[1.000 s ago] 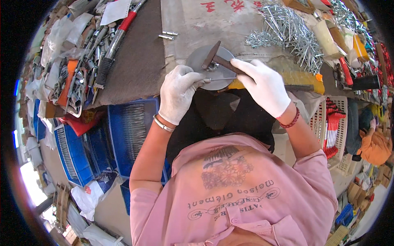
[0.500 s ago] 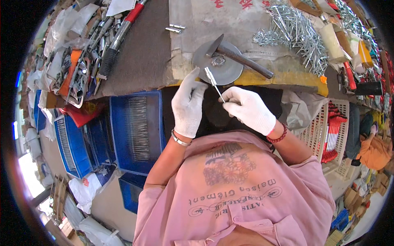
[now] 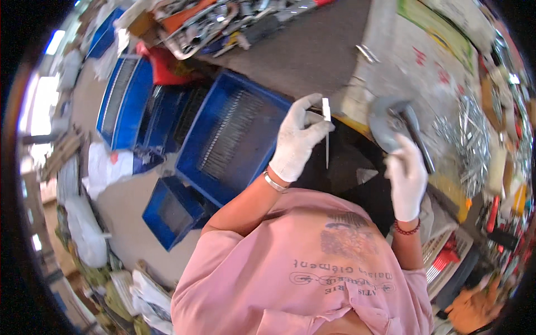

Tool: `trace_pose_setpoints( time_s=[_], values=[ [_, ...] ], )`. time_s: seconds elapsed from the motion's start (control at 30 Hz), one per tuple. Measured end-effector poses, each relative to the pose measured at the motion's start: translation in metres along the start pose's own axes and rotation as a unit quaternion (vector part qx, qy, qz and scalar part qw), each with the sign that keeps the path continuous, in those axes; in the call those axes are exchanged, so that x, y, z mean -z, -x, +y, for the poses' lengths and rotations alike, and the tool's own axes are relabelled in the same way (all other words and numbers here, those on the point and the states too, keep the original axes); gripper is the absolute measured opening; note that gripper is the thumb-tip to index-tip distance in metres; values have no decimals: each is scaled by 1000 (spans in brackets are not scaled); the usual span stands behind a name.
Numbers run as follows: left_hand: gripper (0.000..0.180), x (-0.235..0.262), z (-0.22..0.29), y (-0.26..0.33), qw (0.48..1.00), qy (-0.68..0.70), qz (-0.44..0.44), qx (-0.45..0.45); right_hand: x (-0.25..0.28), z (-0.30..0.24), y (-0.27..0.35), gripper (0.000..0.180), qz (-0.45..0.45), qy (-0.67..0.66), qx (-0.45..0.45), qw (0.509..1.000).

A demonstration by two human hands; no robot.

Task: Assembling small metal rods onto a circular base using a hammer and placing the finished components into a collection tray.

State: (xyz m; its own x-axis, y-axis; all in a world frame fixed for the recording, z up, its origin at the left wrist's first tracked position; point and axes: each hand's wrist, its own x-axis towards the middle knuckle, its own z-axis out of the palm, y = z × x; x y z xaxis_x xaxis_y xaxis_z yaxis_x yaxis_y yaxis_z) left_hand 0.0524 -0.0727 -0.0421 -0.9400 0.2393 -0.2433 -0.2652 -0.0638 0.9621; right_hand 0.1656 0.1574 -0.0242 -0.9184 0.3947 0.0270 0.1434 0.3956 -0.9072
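My left hand (image 3: 297,139) pinches a rod (image 3: 327,148) near the cluttered surface (image 3: 315,56), blue bin (image 3: 223,190) alongside; right hand (image 3: 406,177) blurred, can't tell.

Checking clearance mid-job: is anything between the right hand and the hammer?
Nothing visible stands between the right hand and the hammer. The hand is blurred beside the handle; whether it touches, I cannot tell. The left hand, holding the metal rod, is off to the left.
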Motion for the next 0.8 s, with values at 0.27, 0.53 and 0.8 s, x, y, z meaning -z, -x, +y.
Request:
trace_pose_setpoints(
  time_s=[0.27,0.53,0.8],
  values=[
    [62,167,-122,-74,960,-25,277,35,-4,64,-35,32,141,282,251,915],
    [55,303,-276,-203,879,-292,375,40,-12,65,-36,35,136,275,223,925],
    [47,284,-300,-257,808,-423,410,13,-5,68,-29,35,146,292,201,924]
  ],
)
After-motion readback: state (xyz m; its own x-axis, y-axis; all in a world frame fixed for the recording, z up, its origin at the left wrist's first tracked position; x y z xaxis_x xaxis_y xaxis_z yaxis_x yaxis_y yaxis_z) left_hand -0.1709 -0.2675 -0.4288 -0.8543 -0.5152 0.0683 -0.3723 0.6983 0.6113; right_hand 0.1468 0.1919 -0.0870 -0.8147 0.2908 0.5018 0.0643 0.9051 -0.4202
